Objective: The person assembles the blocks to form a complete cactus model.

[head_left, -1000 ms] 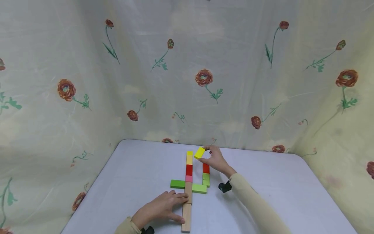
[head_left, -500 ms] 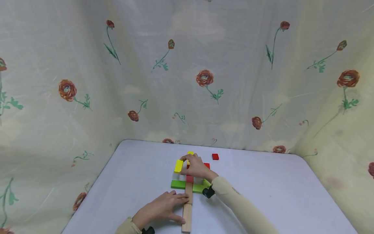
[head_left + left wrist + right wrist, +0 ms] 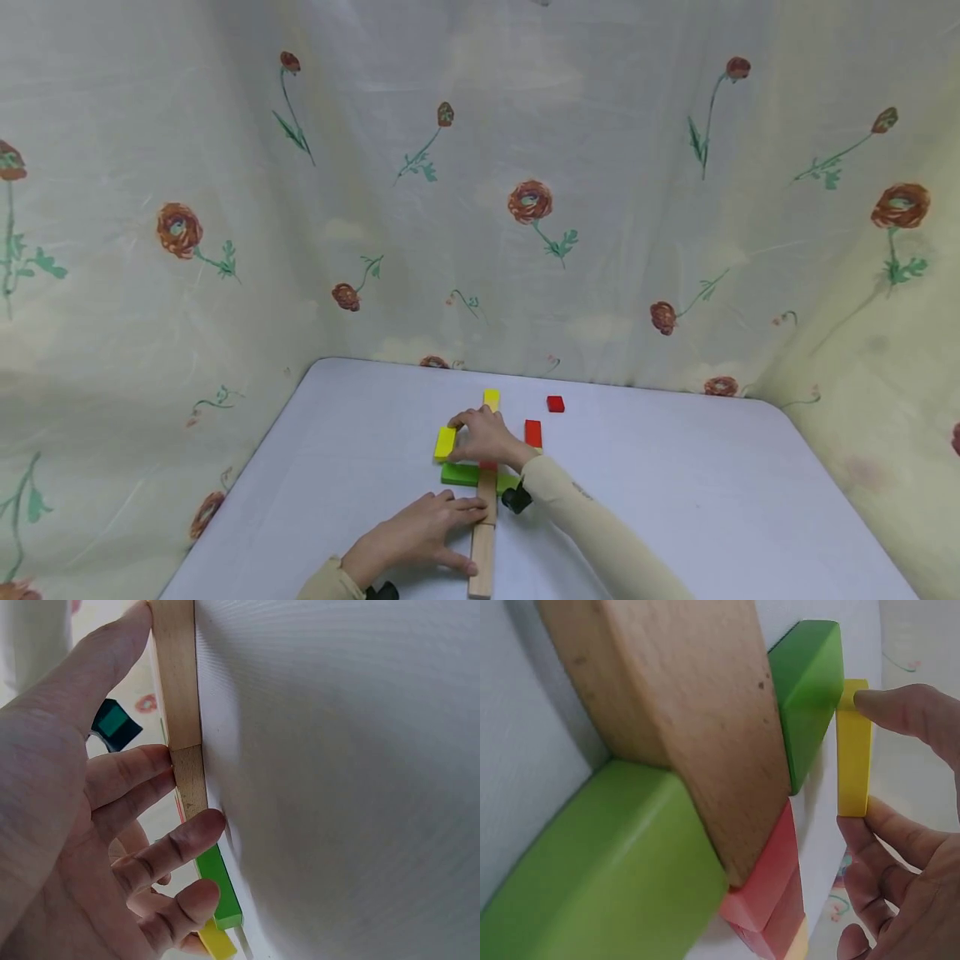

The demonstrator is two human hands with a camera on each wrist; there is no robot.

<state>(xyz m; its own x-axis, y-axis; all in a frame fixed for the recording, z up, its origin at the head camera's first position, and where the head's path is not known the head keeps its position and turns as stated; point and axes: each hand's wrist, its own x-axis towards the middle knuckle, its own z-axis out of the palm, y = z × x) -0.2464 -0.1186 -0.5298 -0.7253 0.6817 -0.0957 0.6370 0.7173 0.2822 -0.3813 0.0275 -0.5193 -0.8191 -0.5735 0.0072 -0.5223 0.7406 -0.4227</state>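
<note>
My right hand (image 3: 487, 437) pinches a yellow block (image 3: 445, 444) between thumb and fingertips, just beyond the left green block (image 3: 459, 474). In the right wrist view the yellow block (image 3: 853, 754) stands close to the green block's (image 3: 806, 697) far end; whether they touch I cannot tell. My left hand (image 3: 423, 529) rests with extended fingers against the left side of two plain wooden blocks (image 3: 482, 560) laid end to end. Pink and red blocks (image 3: 769, 874) continue that column, partly hidden under my right hand in the head view. A light green block (image 3: 622, 862) abuts its right side.
A yellow block (image 3: 491, 398) tops the column. To its right lie a red block (image 3: 533, 432) and, farther back, a small loose red block (image 3: 555, 404). The white table (image 3: 675, 483) stretches to a flowered cloth (image 3: 600, 250) behind.
My right hand has carried the yellow block from the right of the column across to its left and lowered it near the green block. My left hand has stayed in place.
</note>
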